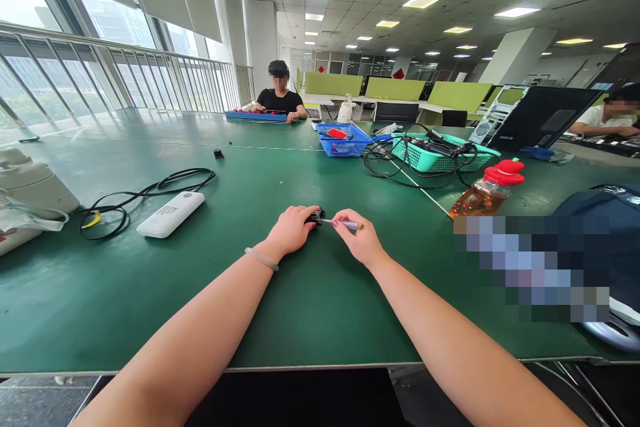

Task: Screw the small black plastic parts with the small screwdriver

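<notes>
Tabletop of dark green mat (310, 293) fills the view, with a teal plastic basket of black cables (440, 159) and a blue plastic basket (345, 143) far back on the right. Nearer lie a tipped clear bottle of amber liquid with a red cap (480, 197) and, on the left, a white oblong power bank (171, 214) whose faint print is unreadable. At centre the left hand (293, 230) is curled over a small black part (316, 215) resting on the mat, while the right hand (363, 240) pinches a thin pinkish rod-shaped tool (345, 222) between fingertips, its tip touching that part.
</notes>
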Available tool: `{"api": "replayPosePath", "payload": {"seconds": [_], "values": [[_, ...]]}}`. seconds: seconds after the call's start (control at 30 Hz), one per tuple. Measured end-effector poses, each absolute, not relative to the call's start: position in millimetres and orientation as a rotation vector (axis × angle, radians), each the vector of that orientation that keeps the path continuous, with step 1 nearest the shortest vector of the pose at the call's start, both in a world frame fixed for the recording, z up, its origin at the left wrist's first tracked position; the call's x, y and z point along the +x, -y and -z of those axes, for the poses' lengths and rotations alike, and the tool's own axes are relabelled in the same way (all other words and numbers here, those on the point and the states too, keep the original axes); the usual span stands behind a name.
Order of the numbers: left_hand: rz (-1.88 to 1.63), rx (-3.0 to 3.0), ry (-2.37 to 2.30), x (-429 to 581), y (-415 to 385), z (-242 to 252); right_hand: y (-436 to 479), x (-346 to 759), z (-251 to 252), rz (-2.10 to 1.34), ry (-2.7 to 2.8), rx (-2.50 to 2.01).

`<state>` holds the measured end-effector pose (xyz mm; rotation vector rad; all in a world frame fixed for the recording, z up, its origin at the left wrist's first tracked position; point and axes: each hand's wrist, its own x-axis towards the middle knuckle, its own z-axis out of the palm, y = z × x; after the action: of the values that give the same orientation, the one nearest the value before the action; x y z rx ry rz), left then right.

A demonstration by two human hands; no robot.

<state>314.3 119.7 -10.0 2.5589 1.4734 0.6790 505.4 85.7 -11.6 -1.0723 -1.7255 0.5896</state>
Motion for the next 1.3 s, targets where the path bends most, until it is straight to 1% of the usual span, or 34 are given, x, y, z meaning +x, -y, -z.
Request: {"api": "replayPosePath", "payload": {"seconds": [0.17, 0.3, 0.4, 0.5, 0.6, 0.7, 0.83, 0.93, 1.07, 1.3], "values": [[-0.764, 2.469, -1.752, 312.6, -119.9, 6.7, -90.5, 507.7, 14.3, -0.508, 1.561, -1.162], [-0.647, 2.343, -1.966, 307.1, -121.6, 9.3, -99.0, 509.1, 23.2, -0.511, 1.603, -1.319], [-0.552, 2.323, -2.033, 303.4, -121.1, 10.4, -102.2, 507.8, 27.8, -0.565, 1.666, -1.358], [-0.543, 2.298, -2.078, 301.8, -119.2, 7.6, -101.5, 506.3, 27.7, -0.594, 1.728, -1.368], [-0.599, 2.291, -2.024, 302.5, -118.4, 4.7, -100.9, 506.3, 27.0, -0.588, 1.766, -1.371], [-0.669, 2.365, -1.816, 306.7, -119.5, 6.7, -102.7, 507.0, 28.4, -0.610, 1.765, -1.341], [-0.580, 2.499, -1.634, 317.9, -120.9, 14.5, -105.4, 507.0, 30.1, -0.622, 1.764, -1.281], [-0.492, 2.547, -1.609, 325.8, -119.3, 15.6, -105.2, 506.9, 28.7, -0.634, 1.740, -1.262], [-0.469, 2.557, -1.601, 328.1, -114.9, 8.6, -103.6, 508.2, 26.1, -0.655, 1.686, -1.259], [-0.578, 2.510, -1.629, 322.3, -115.0, 8.5, -104.1, 512.8, 25.3, -0.704, 1.578, -1.256]]}}
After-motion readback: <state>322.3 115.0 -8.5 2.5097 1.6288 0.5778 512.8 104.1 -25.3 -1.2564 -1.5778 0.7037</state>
